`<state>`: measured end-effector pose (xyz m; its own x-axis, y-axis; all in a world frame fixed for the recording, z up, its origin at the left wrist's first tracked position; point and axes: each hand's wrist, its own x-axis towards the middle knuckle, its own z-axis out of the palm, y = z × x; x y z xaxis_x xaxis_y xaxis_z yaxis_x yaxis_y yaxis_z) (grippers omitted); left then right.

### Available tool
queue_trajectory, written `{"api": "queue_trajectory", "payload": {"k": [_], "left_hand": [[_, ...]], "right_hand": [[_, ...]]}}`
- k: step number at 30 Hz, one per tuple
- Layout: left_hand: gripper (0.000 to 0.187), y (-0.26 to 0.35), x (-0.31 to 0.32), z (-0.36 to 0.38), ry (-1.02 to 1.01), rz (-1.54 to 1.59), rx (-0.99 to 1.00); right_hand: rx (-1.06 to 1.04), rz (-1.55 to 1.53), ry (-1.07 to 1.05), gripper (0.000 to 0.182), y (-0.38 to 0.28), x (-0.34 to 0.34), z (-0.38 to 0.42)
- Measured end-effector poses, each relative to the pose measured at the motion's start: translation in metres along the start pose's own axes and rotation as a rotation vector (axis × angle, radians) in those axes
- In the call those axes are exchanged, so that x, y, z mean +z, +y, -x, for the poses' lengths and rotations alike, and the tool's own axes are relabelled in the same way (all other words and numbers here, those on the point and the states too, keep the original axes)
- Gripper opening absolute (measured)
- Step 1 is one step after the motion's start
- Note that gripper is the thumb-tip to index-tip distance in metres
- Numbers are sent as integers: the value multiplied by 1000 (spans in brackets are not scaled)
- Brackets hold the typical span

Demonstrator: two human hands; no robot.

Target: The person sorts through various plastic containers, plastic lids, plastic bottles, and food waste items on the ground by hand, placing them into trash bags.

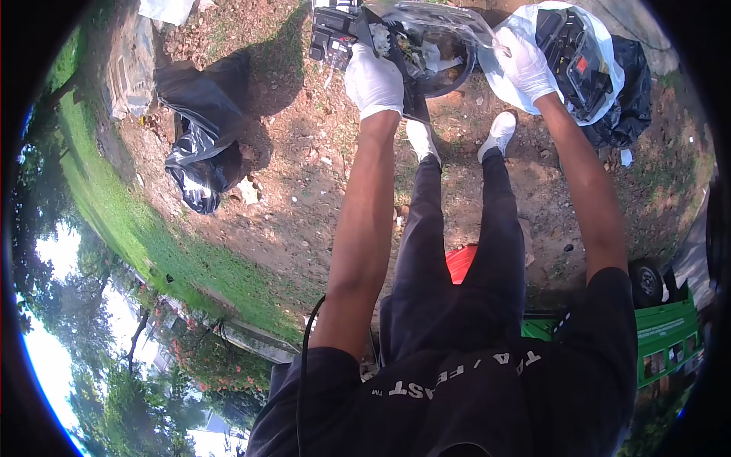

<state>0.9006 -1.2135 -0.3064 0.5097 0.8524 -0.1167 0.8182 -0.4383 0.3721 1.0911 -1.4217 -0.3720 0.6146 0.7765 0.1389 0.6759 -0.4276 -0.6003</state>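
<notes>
My left hand (374,82), in a white glove, is closed on the edge of a long black plastic panel (413,97). Just beyond its fingers is a bulky black plastic piece (333,36) with grey parts. My right hand (524,64), also gloved in white, pinches the end of a clear plastic piece (461,21). This piece stretches over a round black container (466,75) with crumpled white and mixed litter inside. Beside the right hand, a white plastic bag (499,85) stands wide at the mouth, with black plastic trays (582,65) in it.
Behind the white bag sits a black bag (629,114). Another black bag (205,122) lies on the bare, littered soil to the left, near a stone block (131,68). My shoes (499,133) are close to the container. A red object (461,263) and a green vehicle (662,335) are behind me.
</notes>
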Motion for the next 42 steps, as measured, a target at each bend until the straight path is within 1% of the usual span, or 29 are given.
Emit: {"api": "queue_trajectory", "payload": {"k": [1, 2, 3, 5, 6, 7, 8, 10, 11, 12, 13, 15, 16, 17, 18, 19, 21, 23, 25, 26, 30, 31, 33, 34, 35, 38, 39, 41, 42], "left_hand": [[14, 5, 3, 1, 8, -28, 61], [12, 16, 4, 4, -11, -58, 86], [14, 22, 6, 6, -53, -19, 123], [15, 25, 22, 8, 35, -126, 330], [15, 24, 35, 6, 35, -125, 343], [13, 23, 47, 7, 19, -188, 432], [11, 26, 47, 13, -1, -254, 514], [11, 37, 49, 10, 3, -261, 525], [12, 43, 49, 6, -1, -267, 533], [13, 37, 60, 3, 6, -285, 563], [12, 28, 73, 2, 50, -292, 592], [11, 51, 50, 12, 8, -272, 597], [11, 61, 48, 10, -57, -328, 525], [12, 63, 47, 15, -143, -390, 447], [10, 53, 54, 21, -126, -398, 478], [8, 45, 60, 26, -50, -423, 591], [9, 48, 59, 25, -28, -399, 599], [9, 42, 66, 22, -67, -405, 518], [10, 53, 56, 27, -37, -404, 470], [10, 52, 52, 19, -12, -334, 566], [5, 30, 50, 9, 49, -294, 489], [5, 25, 50, 7, 61, -292, 483], [6, 21, 44, 7, 110, -220, 583], [7, 17, 42, 8, 143, -204, 602], [7, 14, 39, 10, 146, -201, 596], [10, 4, 32, 12, 161, -120, 570], [13, 0, 29, 12, 187, -53, 528], [16, -7, 28, 11, 217, 20, 480], [17, -12, 29, 10, 216, 41, 404]], "right_hand": [[66, -4, 7, 11, 0, 4, 6], [73, -12, 10, 11, 0, 9, 12], [74, -33, 34, 11, 0, 15, 18], [76, -62, 93, 13, 4, 25, 24], [-10, 62, 209, 14, 2, 28, 27], [-53, 66, 306, 15, 2, 33, 31], [-57, 64, 281, 16, 2, 36, 39], [-69, 74, 278, 16, 16, 34, 41], [-38, 64, 330, 16, 20, 28, 44], [-3, 50, 371, 15, 23, 25, 53], [8, 45, 358, 15, 22, 23, 65], [144, 9, 368, 11, 30, 17, 63], [158, -72, 415, 9, 29, 12, 64], [167, -68, 416, 9, 33, 7, 65], [195, -121, 319, 10, 33, 3, 72], [210, -179, 228, 10, 29, 2, 76], [239, -166, 218, 10, 20, -4, 76], [187, -149, 286, 11, 20, -5, 77], [185, -141, 309, 11, 19, 6, 90], [182, -118, 333, 11, 26, 5, 84], [270, -121, 293, 12, 33, 4, 91], [257, -122, 295, 12, 33, 5, 88], [364, -165, 240, 15, 29, 6, 85], [401, -211, 232, 21, 28, 7, 83], [395, -209, 227, 21, 28, 10, 80], [584, -374, 211, 28, 31, 21, 71], [572, -371, 208, 28, 34, 25, 68], [483, -513, 270, 25, 39, 31, 64], [486, -589, 256, 23, 42, 34, 64]]}}
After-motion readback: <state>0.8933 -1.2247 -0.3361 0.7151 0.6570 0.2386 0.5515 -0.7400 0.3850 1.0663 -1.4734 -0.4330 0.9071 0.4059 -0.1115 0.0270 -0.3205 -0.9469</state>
